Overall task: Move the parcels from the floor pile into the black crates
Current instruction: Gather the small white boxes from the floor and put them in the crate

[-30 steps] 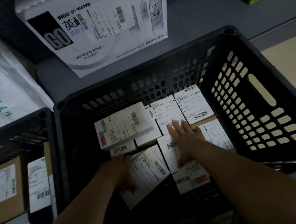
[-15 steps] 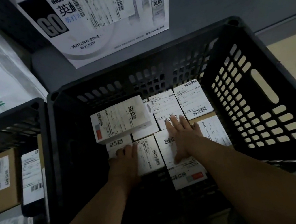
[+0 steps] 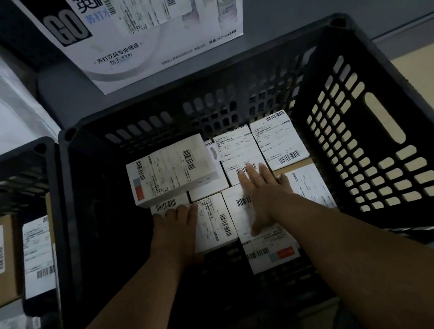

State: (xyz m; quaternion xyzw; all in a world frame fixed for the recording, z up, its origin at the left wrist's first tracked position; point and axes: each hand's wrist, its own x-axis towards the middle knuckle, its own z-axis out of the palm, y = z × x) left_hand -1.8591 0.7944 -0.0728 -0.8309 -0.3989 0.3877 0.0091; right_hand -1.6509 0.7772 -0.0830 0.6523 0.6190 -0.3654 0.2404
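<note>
Left crate [image 3: 53,188]: holds brown and white parcels.
Left hand [image 3: 176,226]: fingers straight, pressing a white parcel [image 3: 214,221] on the floor of the middle crate [image 3: 333,42].
Right hand [image 3: 264,194]: flat and released, resting on the neighbour parcel [image 3: 248,210].
Other parcels: labelled, lying close together behind both hands.

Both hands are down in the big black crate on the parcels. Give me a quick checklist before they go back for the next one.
1. Left hand free of load: ok, flat on a white parcel, gripping nothing.
2. Right hand free: ok, fingers straight on the long parcel.
3. Parcels lying flat, labels up: ok.
4. Room left in the black crate: ok, bare floor shows on its left side.
5. Neighbouring crate has room: cannot tell, mostly out of view.
6. Floor pile remaining: cannot tell, not in view.
</note>
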